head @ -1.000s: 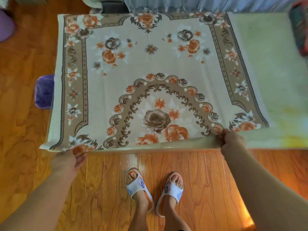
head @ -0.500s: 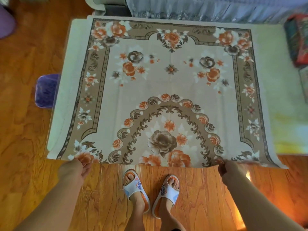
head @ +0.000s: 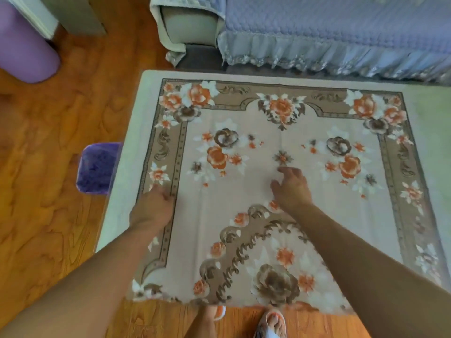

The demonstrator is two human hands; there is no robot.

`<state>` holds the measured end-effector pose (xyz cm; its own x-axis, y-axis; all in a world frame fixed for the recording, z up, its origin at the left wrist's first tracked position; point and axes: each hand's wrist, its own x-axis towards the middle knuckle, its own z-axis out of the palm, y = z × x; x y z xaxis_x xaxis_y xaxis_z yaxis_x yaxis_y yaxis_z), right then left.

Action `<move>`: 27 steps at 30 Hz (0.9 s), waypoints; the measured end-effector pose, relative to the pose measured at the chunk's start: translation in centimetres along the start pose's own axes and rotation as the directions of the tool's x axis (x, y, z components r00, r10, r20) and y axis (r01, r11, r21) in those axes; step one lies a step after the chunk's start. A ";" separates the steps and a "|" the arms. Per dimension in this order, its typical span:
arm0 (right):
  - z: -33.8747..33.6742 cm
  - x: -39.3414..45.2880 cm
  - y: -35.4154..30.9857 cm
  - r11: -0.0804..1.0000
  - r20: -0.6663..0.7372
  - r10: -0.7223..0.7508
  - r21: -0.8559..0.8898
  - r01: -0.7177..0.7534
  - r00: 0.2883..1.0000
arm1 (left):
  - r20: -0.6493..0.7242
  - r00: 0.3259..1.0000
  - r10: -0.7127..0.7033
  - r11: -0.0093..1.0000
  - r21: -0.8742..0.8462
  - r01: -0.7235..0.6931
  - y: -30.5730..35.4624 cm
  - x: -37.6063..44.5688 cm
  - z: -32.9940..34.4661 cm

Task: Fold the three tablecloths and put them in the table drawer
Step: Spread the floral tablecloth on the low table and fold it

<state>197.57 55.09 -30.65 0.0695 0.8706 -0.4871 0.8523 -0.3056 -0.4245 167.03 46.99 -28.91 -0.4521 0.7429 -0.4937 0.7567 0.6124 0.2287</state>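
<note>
— Where is the tablecloth [head: 268, 191] being kept?
— It is being spread flat on the desk [head: 127, 167], pressed by the left hand [head: 152, 207] and right hand [head: 291, 189], fingers released.

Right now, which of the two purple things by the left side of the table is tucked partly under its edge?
The small fuzzy purple stool: the pale table edge hides its right side. The large smooth purple cylinder stands apart in the far-left corner.
</note>
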 end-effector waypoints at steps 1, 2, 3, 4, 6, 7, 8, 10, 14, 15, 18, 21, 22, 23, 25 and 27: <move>0.5 2.1 -2.2 0.991 0.008 -0.089 -0.095 0.089 0.996 | -0.072 0.992 0.107 0.994 0.037 -0.104 0.4 3.0 -0.2; 1.3 4.2 -4.0 0.971 0.017 -0.167 -0.172 0.168 0.986 | -0.123 0.973 0.196 0.980 0.068 -0.188 0.5 6.1 -0.2; 2.1 6.1 -5.9 0.945 0.035 -0.226 -0.235 0.228 0.973 | -0.154 0.949 0.274 0.958 0.126 -0.256 0.5 9.0 -0.2; 3.0 8.2 -7.4 0.927 0.050 -0.255 -0.272 0.259 0.966 | -0.164 0.924 0.345 0.929 0.202 -0.311 0.5 11.6 -0.3; 4.6 11.7 -10.1 0.901 0.038 -0.308 -0.310 0.304 0.951 | -0.129 0.884 0.449 0.853 0.356 -0.381 0.0 15.8 -0.3; 5.4 13.3 -11.4 0.890 0.027 -0.328 -0.327 0.319 0.944 | -0.089 0.884 0.459 0.829 0.401 -0.390 -0.5 17.4 -0.1; 6.2 14.7 -12.4 0.880 0.011 -0.343 -0.346 0.326 0.939 | -0.055 0.881 0.470 0.808 0.429 -0.404 -1.1 18.5 0.2; 7.5 17.0 -13.9 0.868 -0.018 -0.350 -0.383 0.317 0.937 | -0.058 0.856 0.513 0.785 0.436 -0.440 -2.1 19.6 1.0; 9.2 18.8 -14.4 0.827 -0.053 -0.330 -0.499 0.261 0.943 | -0.106 0.836 0.538 0.798 0.385 -0.464 -2.7 20.2 1.6; 9.3 18.8 -14.4 0.815 -0.064 -0.330 -0.522 0.251 0.942 | -0.106 0.838 0.535 0.799 0.388 -0.460 -2.8 20.3 1.7; 9.4 18.7 -14.6 0.807 -0.072 -0.316 -0.545 0.228 0.946 | -0.082 0.848 0.524 0.798 0.395 -0.455 -2.7 20.4 1.5; 9.3 18.5 -15.2 0.820 -0.076 -0.280 -0.538 0.197 0.957 | -0.052 0.863 0.503 0.804 0.395 -0.445 -2.7 20.4 1.4; 9.2 18.6 -15.7 0.841 -0.090 -0.260 -0.510 0.180 0.961 | -0.051 0.861 0.505 0.803 0.393 -0.448 -2.7 20.4 1.3; 9.3 18.8 -16.5 0.860 -0.095 -0.248 -0.480 0.174 0.964 | -0.047 0.861 0.506 0.803 0.389 -0.451 -2.6 20.5 1.3; 9.8 19.2 -18.4 0.849 -0.054 -0.285 -0.477 0.227 0.957 | -0.051 0.858 0.512 0.809 0.364 -0.461 -2.5 20.5 1.1; 11.0 19.6 -20.3 0.818 0.018 -0.325 -0.497 0.291 0.945 | -0.058 0.852 0.520 0.813 0.340 -0.473 -2.5 20.4 1.0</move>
<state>175.95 74.09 -39.93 -0.2207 0.9156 -0.3361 0.9747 0.1949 -0.1090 156.37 60.35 -40.36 -0.0190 0.9672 -0.2534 0.9895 0.0546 0.1342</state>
